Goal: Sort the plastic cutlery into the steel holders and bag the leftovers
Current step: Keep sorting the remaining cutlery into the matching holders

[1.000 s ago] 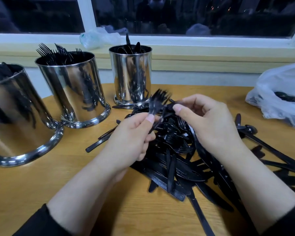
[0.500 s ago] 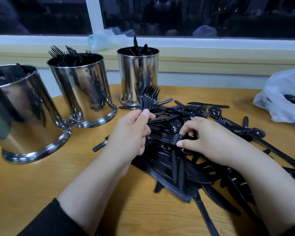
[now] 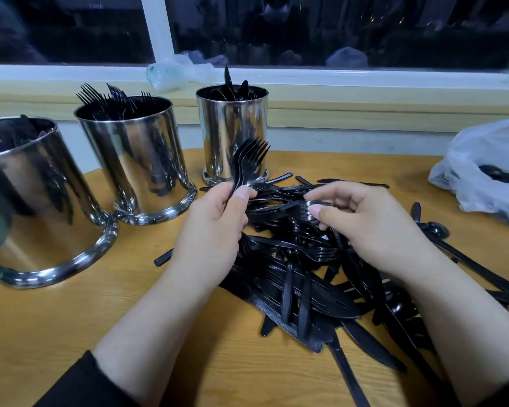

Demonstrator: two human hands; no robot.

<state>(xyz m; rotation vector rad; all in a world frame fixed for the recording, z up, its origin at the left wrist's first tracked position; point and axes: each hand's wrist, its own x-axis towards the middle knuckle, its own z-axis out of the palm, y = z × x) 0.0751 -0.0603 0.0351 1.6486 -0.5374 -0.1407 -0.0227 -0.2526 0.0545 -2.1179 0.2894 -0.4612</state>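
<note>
A heap of black plastic cutlery point(image 3: 312, 292) lies on the wooden table point(image 3: 56, 324). My left hand point(image 3: 215, 227) grips a small bunch of black forks point(image 3: 249, 160), tines up, in front of the right-hand steel holder point(image 3: 232, 133). My right hand point(image 3: 370, 227) pinches the head of another fork point(image 3: 301, 207) just above the heap. The middle steel holder point(image 3: 135, 160) is full of forks. The left steel holder point(image 3: 33, 201) holds dark cutlery that I cannot make out. The right-hand one has knife and spoon ends sticking out.
A thin white plastic bag point(image 3: 488, 168) with a few black pieces inside lies at the table's right edge. A crumpled clear bag point(image 3: 174, 71) sits on the window sill behind the holders. Loose cutlery stretches right toward the bag.
My right hand dipped into the heap and has come up pinching a fork. My left hand kept its bunch of forks upright and barely moved.
</note>
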